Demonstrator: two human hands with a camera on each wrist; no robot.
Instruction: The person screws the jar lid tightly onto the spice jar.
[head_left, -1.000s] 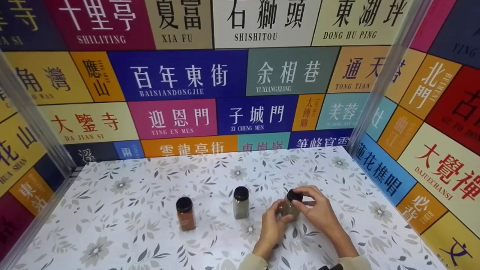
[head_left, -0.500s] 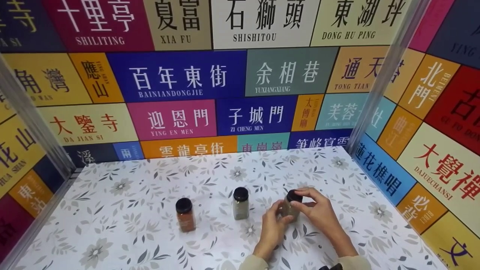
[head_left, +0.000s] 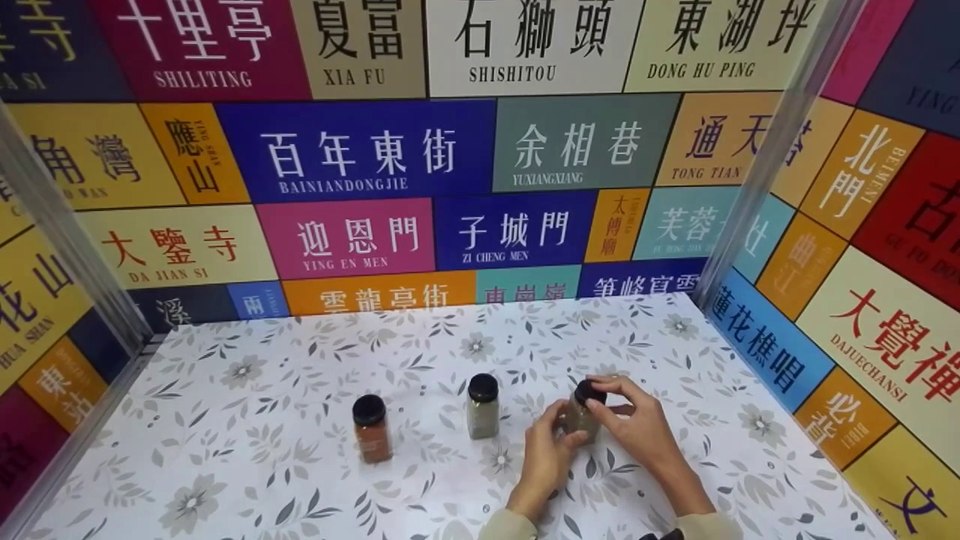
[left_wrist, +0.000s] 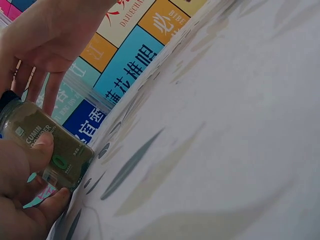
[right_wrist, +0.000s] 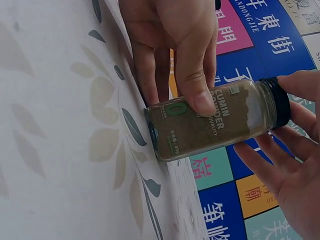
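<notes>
A glass jar of cumin powder (right_wrist: 200, 122) with a black lid (right_wrist: 274, 102) stands upright on the table at the right. My left hand (head_left: 550, 456) grips its body low down, the thumb (right_wrist: 202, 100) lying across the label. With fingers and thumb my right hand (head_left: 646, 429) pinches the lid, which sits on the jar. In the right wrist view brown powder fills most of the jar below the neck. To the left stand a jar of grey-green powder (head_left: 483, 416) and a jar of reddish powder (head_left: 373, 442), both black-lidded and untouched.
A white table (head_left: 262, 420) with a leaf and flower pattern lies beneath the jars. Panels with coloured place-name blocks (head_left: 352, 150) rise behind it and on both sides. Metal corner posts (head_left: 757, 172) stand where the panels meet.
Both hands keep their hold on the cumin jar and its lid with hardly any movement. The other two jars stay put; the head view shifts only slightly.
</notes>
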